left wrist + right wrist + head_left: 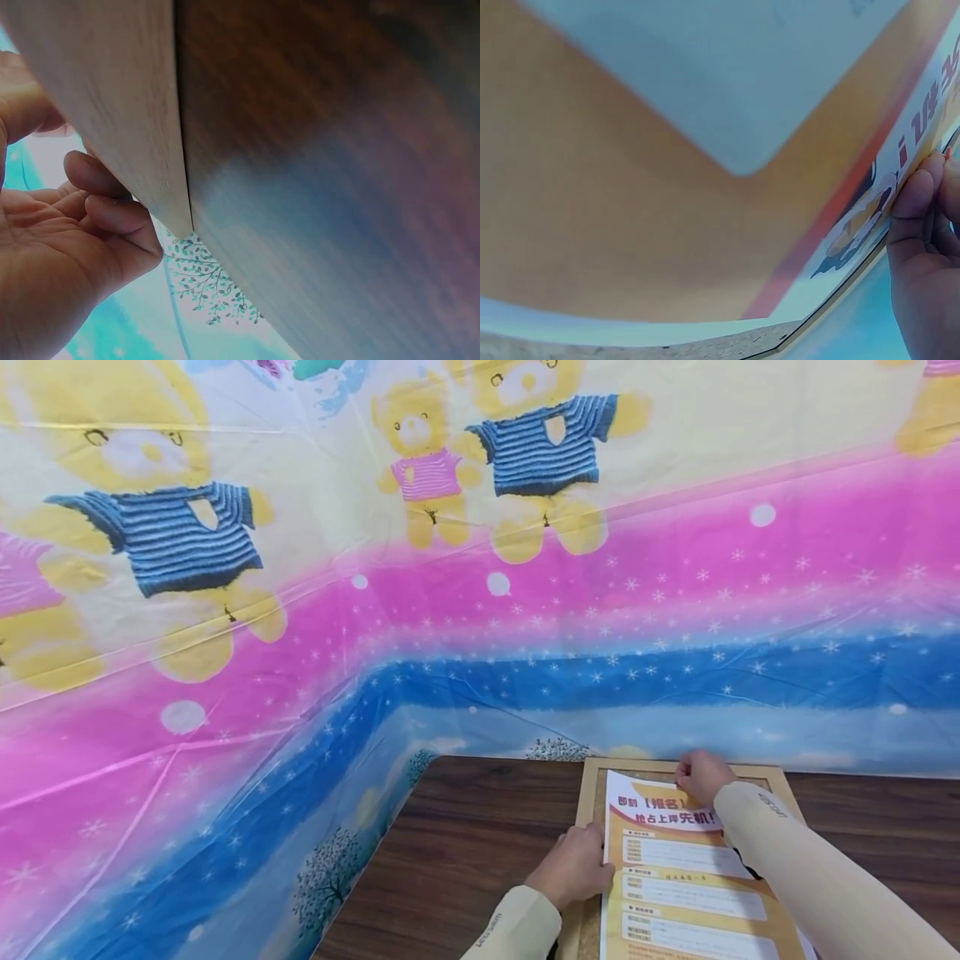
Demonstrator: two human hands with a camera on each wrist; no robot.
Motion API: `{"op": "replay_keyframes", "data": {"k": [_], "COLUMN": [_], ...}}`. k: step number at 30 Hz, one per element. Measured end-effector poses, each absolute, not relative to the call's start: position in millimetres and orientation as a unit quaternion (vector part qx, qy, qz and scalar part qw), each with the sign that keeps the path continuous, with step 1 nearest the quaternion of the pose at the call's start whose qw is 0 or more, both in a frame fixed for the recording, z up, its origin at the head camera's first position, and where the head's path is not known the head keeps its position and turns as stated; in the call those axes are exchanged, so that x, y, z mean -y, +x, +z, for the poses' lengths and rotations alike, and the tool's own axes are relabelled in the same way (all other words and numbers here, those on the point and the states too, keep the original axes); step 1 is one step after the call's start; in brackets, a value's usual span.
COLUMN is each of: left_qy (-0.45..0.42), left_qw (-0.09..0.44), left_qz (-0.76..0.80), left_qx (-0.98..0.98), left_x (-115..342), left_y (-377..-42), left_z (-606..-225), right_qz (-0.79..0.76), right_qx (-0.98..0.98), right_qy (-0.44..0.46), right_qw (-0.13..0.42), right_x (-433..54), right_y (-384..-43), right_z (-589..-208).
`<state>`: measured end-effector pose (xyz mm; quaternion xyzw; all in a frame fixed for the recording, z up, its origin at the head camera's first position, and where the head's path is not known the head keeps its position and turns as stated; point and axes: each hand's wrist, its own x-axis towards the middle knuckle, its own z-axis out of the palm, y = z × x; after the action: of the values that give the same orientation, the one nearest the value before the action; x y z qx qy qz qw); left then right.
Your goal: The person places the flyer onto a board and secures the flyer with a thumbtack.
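Observation:
A printed poster [678, 893], white and orange with red Chinese lettering, lies on a cork board [598, 810] with a light wooden frame [588, 793]. My right hand [705, 777] is at the poster's top edge. Its thumb and finger pinch a small red pin-like thing [947, 153], mostly hidden by the fingertips. My left hand [572, 864] touches the poster's left edge, its wrist above the frame. In the left wrist view, the left fingers [120, 217] bend beside the frame; whether they grip anything is hidden.
The board lies on a dark wood-grain table [450, 835], its top edge near the back. Behind and to the left hangs a pink and blue cloth [525, 610] printed with bears and snowflakes.

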<state>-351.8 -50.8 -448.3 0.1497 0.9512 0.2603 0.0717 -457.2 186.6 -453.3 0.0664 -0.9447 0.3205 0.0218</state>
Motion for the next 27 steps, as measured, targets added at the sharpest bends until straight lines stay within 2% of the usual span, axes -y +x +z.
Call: {"op": "replay_keyframes", "data": {"k": [27], "left_qy": [0.151], "left_qw": [0.066], "left_qz": [0.252], "left_qx": [-0.954], "left_x": [51.4], "left_y": [-352.8], "left_z": [-448.4], "right_qz": [0.326], "right_qx": [0.943], "right_qy": [0.057], "right_qw": [0.024], "right_x": [-188.9], "right_y": [-464.0], "right_z": [-459.1]}}
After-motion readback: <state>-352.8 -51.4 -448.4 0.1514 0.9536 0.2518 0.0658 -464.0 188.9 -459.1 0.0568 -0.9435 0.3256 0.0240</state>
